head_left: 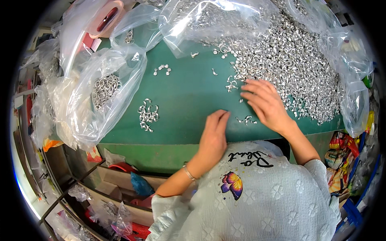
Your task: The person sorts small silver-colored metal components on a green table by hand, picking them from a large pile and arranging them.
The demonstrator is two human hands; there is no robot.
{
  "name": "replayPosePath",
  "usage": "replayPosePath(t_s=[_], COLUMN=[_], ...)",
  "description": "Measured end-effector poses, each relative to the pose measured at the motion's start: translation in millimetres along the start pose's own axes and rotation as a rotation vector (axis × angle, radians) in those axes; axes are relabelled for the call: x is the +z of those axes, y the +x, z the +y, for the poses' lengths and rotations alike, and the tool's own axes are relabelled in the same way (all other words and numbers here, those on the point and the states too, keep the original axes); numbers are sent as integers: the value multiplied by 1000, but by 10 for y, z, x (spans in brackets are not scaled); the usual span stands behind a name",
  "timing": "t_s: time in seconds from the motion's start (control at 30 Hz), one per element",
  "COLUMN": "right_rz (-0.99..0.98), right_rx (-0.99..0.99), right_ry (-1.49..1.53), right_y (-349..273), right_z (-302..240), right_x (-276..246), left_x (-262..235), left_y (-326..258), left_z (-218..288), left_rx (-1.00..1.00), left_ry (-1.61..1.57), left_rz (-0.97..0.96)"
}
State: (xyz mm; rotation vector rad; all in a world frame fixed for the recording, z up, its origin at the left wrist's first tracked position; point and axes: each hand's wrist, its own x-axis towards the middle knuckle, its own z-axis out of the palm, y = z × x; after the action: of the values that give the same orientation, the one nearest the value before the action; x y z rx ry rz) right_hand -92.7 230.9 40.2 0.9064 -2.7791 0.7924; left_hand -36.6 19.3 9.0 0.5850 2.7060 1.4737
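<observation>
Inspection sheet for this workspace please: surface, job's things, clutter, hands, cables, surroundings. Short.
Surface: green table, loose metal pieces scattered on it.
Job's things: large pile of silvery metal pieces at right; small cluster at left; metal rings in a clear bag.
Clutter: pink container at far left, dark red item inside.
Hands: left hand near the front edge, grip unclear; right hand at the large pile's edge, fingers apart.
Cables: nothing seen.
Surroundings: blue bag below the table; colourful packages at right.
</observation>
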Motion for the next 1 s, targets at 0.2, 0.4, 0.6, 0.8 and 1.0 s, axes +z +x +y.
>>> replayPosePath(t_s=[0.2,0.4,0.6,0.8,1.0], right_rz=[113,61,-2,4,166], right_rx=[202,198,283,169,67], right_ry=[112,139,155,165,-163], right_y=[-279,-175,-507,-393,233], right_z=[10,-148,-183,-186,16], right_x=[-48,61,21,173,248], left_x=[68,358,348,191,-127], left_y=[-82,-31,-107,-7,883], left_z=[132,103,191,108,-206], left_rx=[-76,35,-12,-10,80], left_ry=[-230,-110,-86,59,378], left_rz=[120,33,202,100,173])
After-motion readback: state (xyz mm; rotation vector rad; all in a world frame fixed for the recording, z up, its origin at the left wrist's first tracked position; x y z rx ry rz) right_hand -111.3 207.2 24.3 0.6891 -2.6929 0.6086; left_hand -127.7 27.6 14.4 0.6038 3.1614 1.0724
